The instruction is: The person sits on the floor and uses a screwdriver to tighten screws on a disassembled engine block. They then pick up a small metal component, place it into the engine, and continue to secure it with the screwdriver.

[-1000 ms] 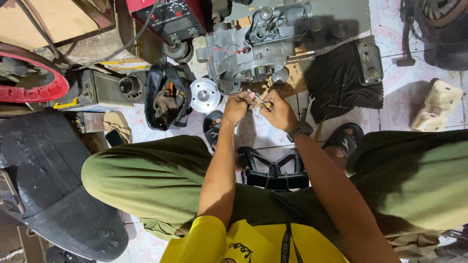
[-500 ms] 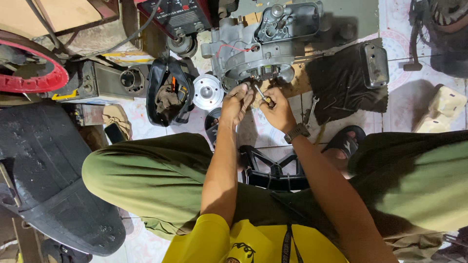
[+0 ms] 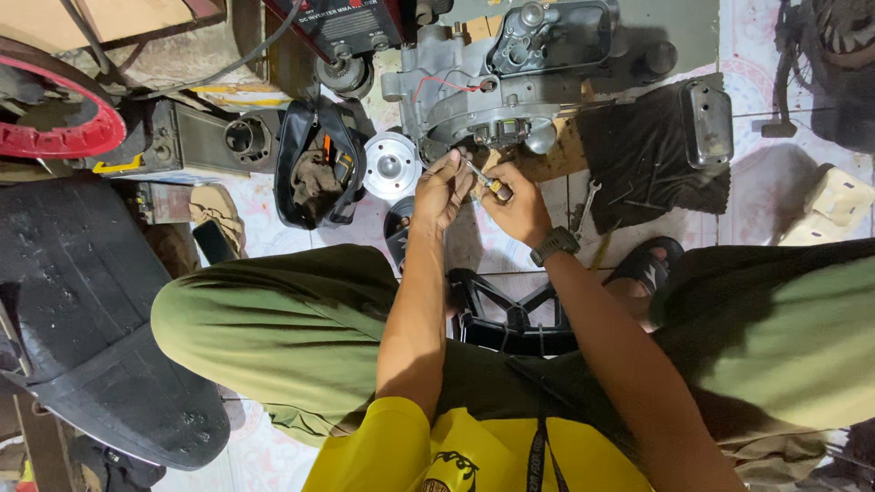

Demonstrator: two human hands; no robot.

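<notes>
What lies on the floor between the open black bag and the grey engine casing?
In the head view, a round silver pulley-like disc lies between the black bag and the engine casing.

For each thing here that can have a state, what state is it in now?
Screwdriver: held in right hand, tip at the engine.
Left hand: fingers pinched at the engine's lower edge.
Engine: on the floor, side cover off.
Black bag: open.
Wrench: lying unused on the floor.

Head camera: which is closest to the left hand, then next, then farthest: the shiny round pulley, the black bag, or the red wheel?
From the left hand:
1. Shiny round pulley, just to its left.
2. Black bag, farther left.
3. Red wheel, at the far left edge.
</notes>
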